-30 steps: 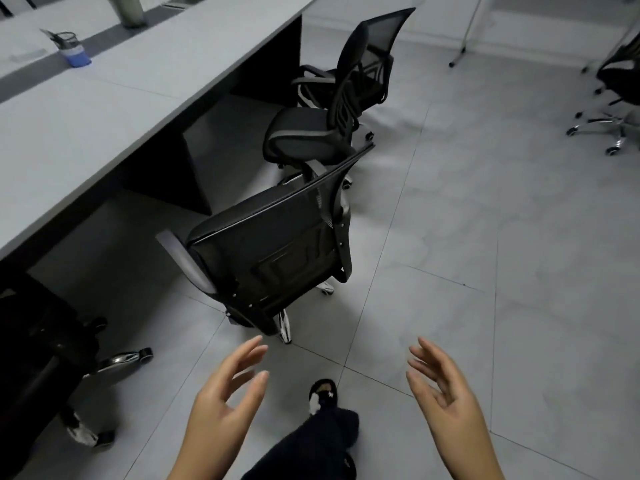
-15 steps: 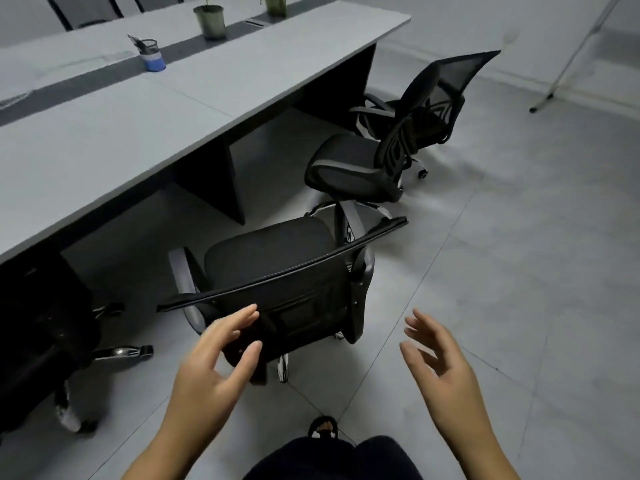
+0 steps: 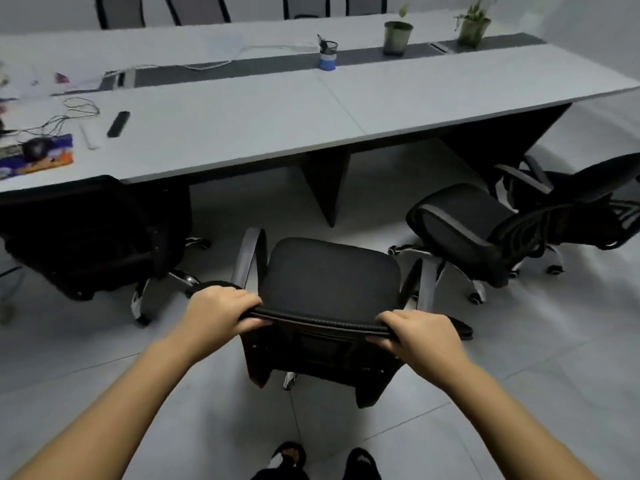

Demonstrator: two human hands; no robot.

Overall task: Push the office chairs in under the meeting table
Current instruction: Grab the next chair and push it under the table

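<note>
A black office chair point(image 3: 329, 275) stands right in front of me, its seat facing the long grey meeting table point(image 3: 277, 123). My left hand point(image 3: 218, 311) grips the left end of its backrest top edge, and my right hand point(image 3: 420, 336) grips the right end. The chair sits out on the floor, a short way from the table's edge. A second black chair point(image 3: 485, 230) stands askew to the right, and a third point(image 3: 568, 185) behind it near the table's end. On the left, a fourth chair point(image 3: 86, 233) is tucked partly under the table.
The table's dark wedge-shaped leg point(image 3: 325, 181) stands just beyond the held chair. On the table lie a remote point(image 3: 118, 123), cables, a blue pen cup point(image 3: 327, 55) and two potted plants point(image 3: 398, 36). My feet point(image 3: 318, 462) are on the grey tile floor.
Both hands have gone from open in the air to closing on the chair's backrest top. I have turned to face the table squarely.
</note>
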